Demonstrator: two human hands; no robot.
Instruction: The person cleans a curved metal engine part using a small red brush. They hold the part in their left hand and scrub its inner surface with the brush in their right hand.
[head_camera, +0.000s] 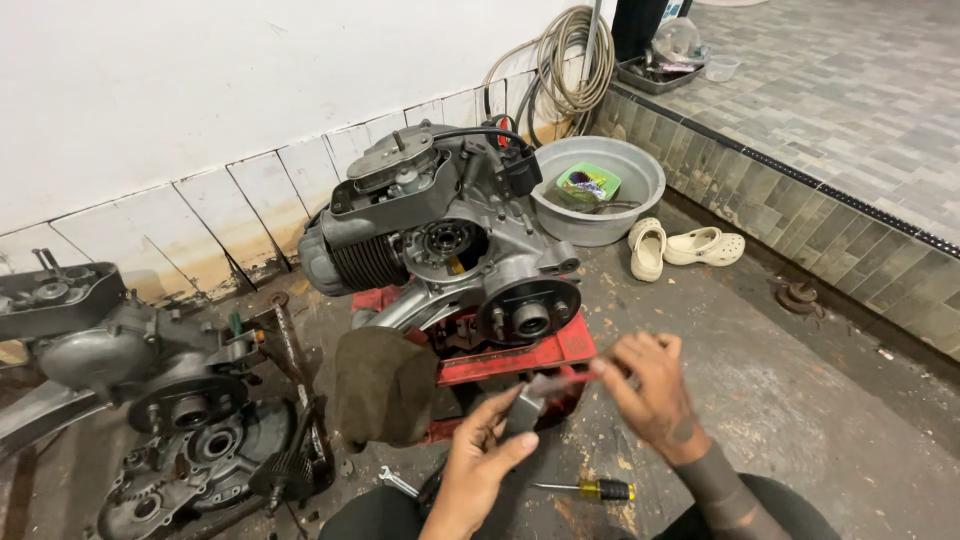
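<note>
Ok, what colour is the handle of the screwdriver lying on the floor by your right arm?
Yellow with black bands, on the screwdriver; the head view shows it just beside the right forearm.

One view only, worn on the person's head, and it looked steeply down and forward over the concrete floor. It sat close above both hands, with the tiled wall across the top; no second view shared the scene.
</note>
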